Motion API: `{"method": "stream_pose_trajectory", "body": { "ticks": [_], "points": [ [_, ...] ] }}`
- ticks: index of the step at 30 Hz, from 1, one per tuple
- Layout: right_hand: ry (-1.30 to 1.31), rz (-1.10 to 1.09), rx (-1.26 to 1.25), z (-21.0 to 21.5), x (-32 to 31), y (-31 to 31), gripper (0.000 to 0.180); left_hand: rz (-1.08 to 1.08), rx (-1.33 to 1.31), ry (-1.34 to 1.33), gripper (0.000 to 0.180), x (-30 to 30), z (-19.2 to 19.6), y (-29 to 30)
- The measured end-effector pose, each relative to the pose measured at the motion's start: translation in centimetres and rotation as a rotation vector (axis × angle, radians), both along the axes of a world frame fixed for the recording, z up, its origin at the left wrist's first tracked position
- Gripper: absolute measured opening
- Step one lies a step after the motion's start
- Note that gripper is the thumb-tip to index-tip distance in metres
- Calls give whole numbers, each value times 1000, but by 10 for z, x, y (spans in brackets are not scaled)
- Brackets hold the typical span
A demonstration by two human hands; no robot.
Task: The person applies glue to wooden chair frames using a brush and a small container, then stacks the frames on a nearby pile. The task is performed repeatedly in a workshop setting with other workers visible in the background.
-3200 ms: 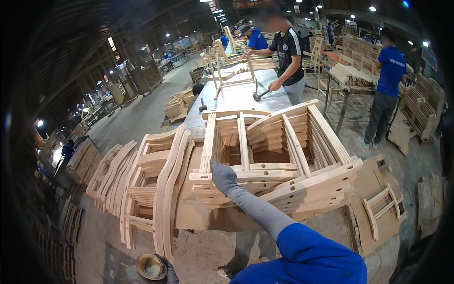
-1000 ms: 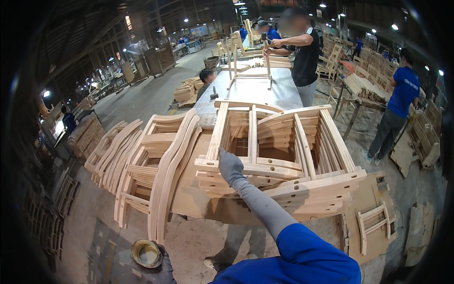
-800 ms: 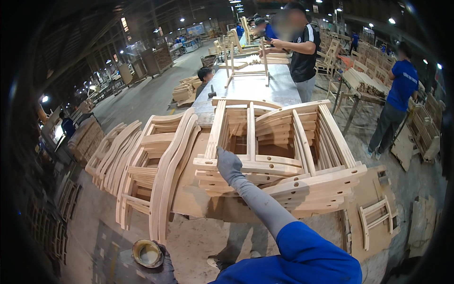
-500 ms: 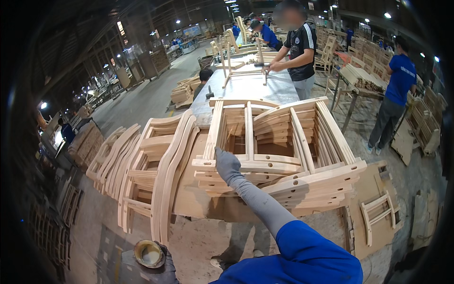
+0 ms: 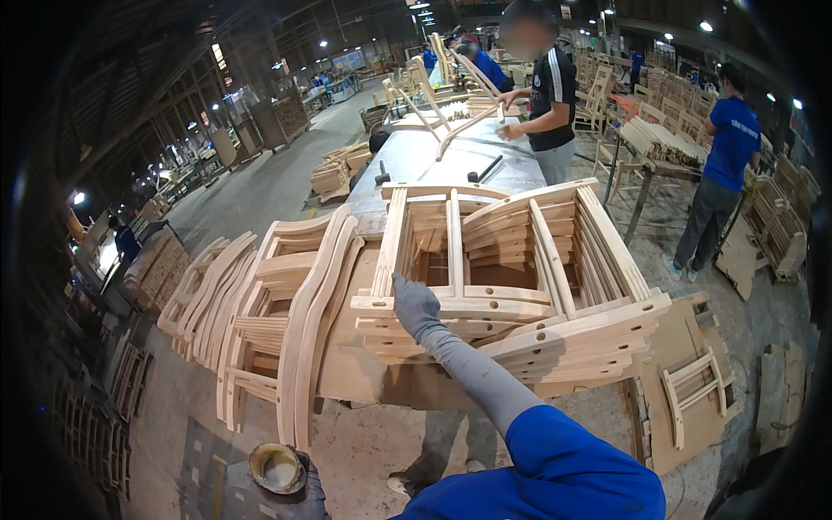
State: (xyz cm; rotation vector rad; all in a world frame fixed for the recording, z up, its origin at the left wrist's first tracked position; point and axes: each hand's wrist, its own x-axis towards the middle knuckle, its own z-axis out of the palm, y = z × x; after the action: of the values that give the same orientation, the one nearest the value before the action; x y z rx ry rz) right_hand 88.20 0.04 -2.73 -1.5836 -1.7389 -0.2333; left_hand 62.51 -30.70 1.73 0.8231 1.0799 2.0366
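Several frames (image 5: 511,308) lie under the right hand (image 5: 416,308), grip unclear; the left hand (image 5: 309,490) holds a cup (image 5: 277,468).

A brown, cardboard-covered support (image 5: 351,373) in the foreground carries a stack of wooden frames (image 5: 520,308), laid one upon another. Just beyond it stands a metal-topped table (image 5: 425,171) with a shiny surface. On this top lie a left mallet (image 5: 382,177), near the table's left edge, and a right mallet (image 5: 475,176) well apart from it. A chair frame (image 5: 468,133) rests there, tilted. To the right, a side table (image 5: 640,204) bears pale wooden strips (image 5: 663,140). Lower down, a cardboard sheet (image 5: 685,338) carries a small frame (image 5: 672,407)
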Motion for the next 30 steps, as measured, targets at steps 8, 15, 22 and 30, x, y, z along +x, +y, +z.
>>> {"method": "stream_pose_trajectory", "body": {
  "ticks": [8,15,22,30],
  "points": [
    [-15,-15,-14,-3,5,1,21,78,-90,629,41,36,35,1],
    [29,-4,-43,1,-1,0,21,71,-87,521,44,12,0,-3],
    [26,-11,18,-2,1,1,22,-17,36,-47,43,-11,-31,5],
    [-7,-15,69,-8,2,5,24,-73,39,-601,46,-23,-38,9]
  ]
}}
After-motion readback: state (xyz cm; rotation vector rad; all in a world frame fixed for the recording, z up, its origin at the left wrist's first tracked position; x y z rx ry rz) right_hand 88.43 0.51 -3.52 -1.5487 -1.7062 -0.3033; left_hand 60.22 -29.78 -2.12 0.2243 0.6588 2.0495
